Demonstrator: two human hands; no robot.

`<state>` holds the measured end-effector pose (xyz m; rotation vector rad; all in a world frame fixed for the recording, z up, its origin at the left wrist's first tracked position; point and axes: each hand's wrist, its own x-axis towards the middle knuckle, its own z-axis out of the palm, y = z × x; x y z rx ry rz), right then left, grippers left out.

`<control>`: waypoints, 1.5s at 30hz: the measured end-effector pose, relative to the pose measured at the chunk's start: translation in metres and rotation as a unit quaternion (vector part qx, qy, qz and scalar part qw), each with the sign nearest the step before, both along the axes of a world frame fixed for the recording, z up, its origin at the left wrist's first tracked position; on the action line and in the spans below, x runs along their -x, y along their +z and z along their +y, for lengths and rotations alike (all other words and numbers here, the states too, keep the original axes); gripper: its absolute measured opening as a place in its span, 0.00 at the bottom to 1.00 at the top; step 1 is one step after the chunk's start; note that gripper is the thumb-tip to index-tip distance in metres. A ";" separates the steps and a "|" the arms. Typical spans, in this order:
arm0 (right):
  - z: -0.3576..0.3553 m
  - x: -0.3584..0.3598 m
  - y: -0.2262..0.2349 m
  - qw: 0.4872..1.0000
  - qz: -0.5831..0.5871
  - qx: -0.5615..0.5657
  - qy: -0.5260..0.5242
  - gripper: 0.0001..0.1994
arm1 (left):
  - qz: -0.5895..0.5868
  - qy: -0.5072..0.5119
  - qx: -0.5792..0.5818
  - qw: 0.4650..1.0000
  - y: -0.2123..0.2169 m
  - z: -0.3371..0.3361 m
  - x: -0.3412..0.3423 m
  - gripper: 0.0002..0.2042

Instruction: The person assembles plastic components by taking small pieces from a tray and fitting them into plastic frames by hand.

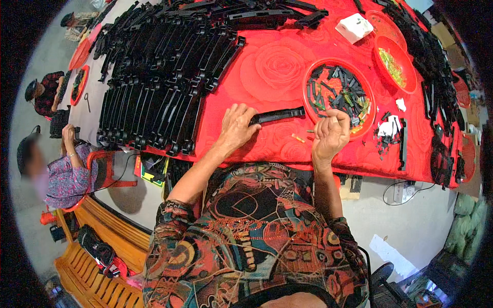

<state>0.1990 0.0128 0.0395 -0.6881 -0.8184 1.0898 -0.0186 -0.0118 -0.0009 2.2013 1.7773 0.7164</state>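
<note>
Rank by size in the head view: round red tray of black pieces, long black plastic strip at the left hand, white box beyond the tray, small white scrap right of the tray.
1. Round red tray
2. Long black plastic strip and white box: too close to rank; strip longer, box wider
3. Small white scrap

- Top (303, 246): busy print in red, orange, teal, cream and black.
- Black patch (223, 205) on its front: rounded, thin pale lines inside.
- Red-orange dots (257, 226): stud-like rows, just neckward of the black patch.
- Pale segmented stripe (250, 252): farther neckward of the black patch.
- Black neckline (272, 292): curved band, well neckward of the black patch.
- Left sleeve (174, 218), right sleeve (347, 235): printed, either side of the black patch.
</note>
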 end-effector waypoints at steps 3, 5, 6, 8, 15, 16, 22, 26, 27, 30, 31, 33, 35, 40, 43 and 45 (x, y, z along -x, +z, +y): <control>-0.005 -0.002 0.006 0.999 -0.033 -0.011 -0.006 0.07 | -0.014 0.004 -0.016 1.000 0.004 -0.002 -0.003 0.15; -0.007 -0.003 0.007 0.999 -0.032 -0.021 -0.006 0.07 | -0.030 0.002 -0.029 0.999 0.008 -0.006 -0.001 0.15; -0.007 -0.005 0.007 0.999 -0.033 -0.030 -0.007 0.06 | -0.048 -0.001 -0.043 0.998 0.011 -0.007 -0.001 0.15; -0.007 -0.006 0.006 0.999 -0.029 -0.021 -0.011 0.06 | -0.069 -0.012 -0.039 0.997 0.018 -0.005 -0.003 0.15; -0.023 0.002 -0.009 0.993 -0.101 0.049 0.031 0.06 | -0.125 -0.049 -0.025 0.991 0.040 0.026 -0.036 0.15; -0.027 0.003 -0.008 0.993 -0.101 0.045 0.025 0.06 | -0.136 -0.061 -0.011 0.989 0.041 0.033 -0.043 0.15; -0.040 0.002 -0.013 0.988 -0.139 0.055 0.040 0.06 | -0.132 -0.041 -0.030 0.990 0.039 0.071 -0.064 0.15; -0.042 -0.006 -0.014 0.990 -0.096 0.091 0.056 0.03 | -0.124 0.000 -0.071 0.990 0.040 0.090 -0.048 0.15; -0.044 -0.007 -0.019 0.989 -0.096 0.092 0.066 0.03 | -0.118 0.009 -0.074 0.990 0.041 0.092 -0.042 0.15; -0.048 -0.002 -0.020 0.980 -0.147 0.114 0.075 0.03 | -0.035 0.030 -0.103 0.994 0.044 0.093 -0.020 0.15; -0.049 -0.003 -0.024 0.978 -0.148 0.121 0.087 0.03 | -0.033 0.041 -0.115 0.992 0.044 0.089 -0.014 0.15; -0.049 -0.001 -0.028 0.978 -0.154 0.119 0.079 0.04 | -0.018 0.061 -0.149 0.987 0.048 0.076 -0.001 0.15; -0.044 0.001 -0.036 0.976 -0.191 0.092 0.056 0.04 | -0.012 0.096 -0.157 0.983 0.050 0.057 0.008 0.15; -0.040 0.011 -0.037 0.967 -0.206 0.128 0.083 0.03 | 0.004 0.192 -0.179 0.965 0.051 0.017 0.024 0.15; -0.043 0.015 -0.039 0.956 -0.226 0.152 0.107 0.03 | 0.018 0.232 -0.215 0.948 0.062 0.007 0.036 0.16; -0.043 0.017 -0.042 0.956 -0.229 0.147 0.114 0.03 | 0.039 0.271 -0.262 0.925 0.075 0.011 0.049 0.16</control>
